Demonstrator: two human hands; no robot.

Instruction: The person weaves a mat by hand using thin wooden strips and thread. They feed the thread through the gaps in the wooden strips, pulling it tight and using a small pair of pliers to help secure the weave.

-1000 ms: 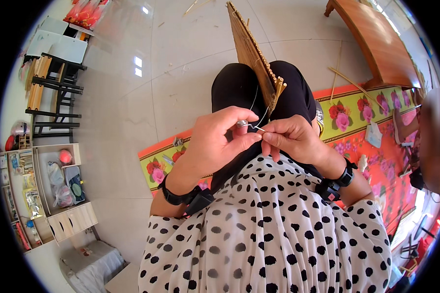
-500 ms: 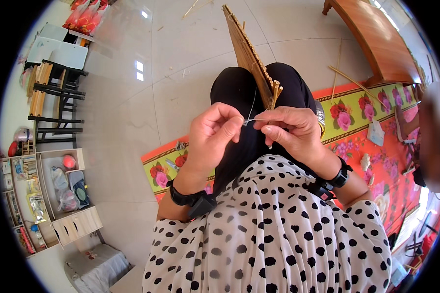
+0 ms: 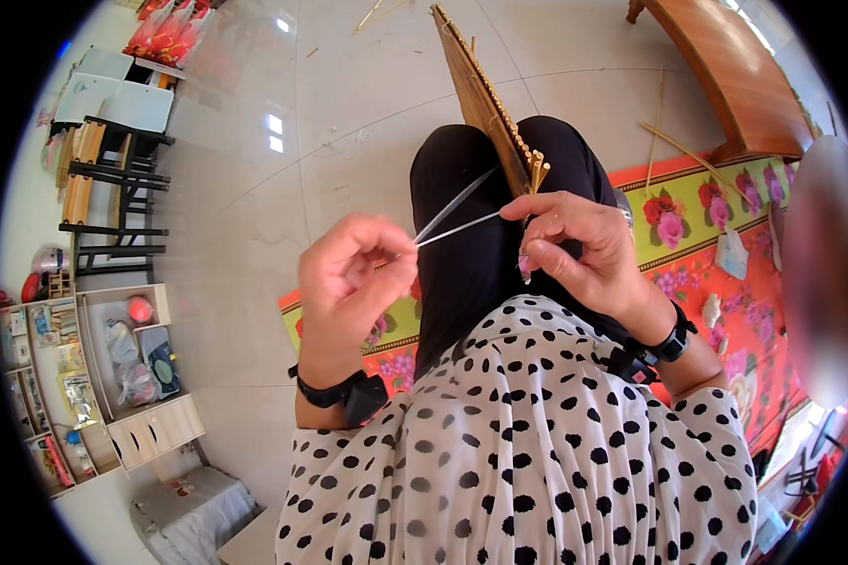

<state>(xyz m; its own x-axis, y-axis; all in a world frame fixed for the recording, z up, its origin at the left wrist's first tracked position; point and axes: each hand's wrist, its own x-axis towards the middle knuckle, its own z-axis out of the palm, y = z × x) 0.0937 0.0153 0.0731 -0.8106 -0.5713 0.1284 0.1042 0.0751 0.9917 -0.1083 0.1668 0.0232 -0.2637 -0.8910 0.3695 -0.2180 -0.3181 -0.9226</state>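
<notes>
A flat panel of thin straw-coloured stalks (image 3: 481, 99), bound side by side, stands edge-on between my knees, several loose stalk ends sticking out at its near end. White thread (image 3: 457, 229) runs taut between my hands, and another strand slants from the left fingertips up toward the panel. My left hand (image 3: 353, 282), out to the left of my lap, pinches the thread between thumb and forefinger. Beside the near stalk ends, my right hand (image 3: 582, 252) has the thread at its forefinger tip, its other fingers curled. A small pale thing below those fingers is too small to name.
Under my legs lies a red and yellow floral mat (image 3: 674, 226). A wooden bench (image 3: 725, 80) is at the far right, with loose stalks (image 3: 678, 146) before it. Stacked black-framed stools (image 3: 122, 198) and a shelf (image 3: 160, 433) line the left. A blurred shape is at the right.
My left hand has pulled away to the left and slightly down, drawing the thread out taut. My right hand has shifted slightly right; its fingers stay curled near the stalk ends.
</notes>
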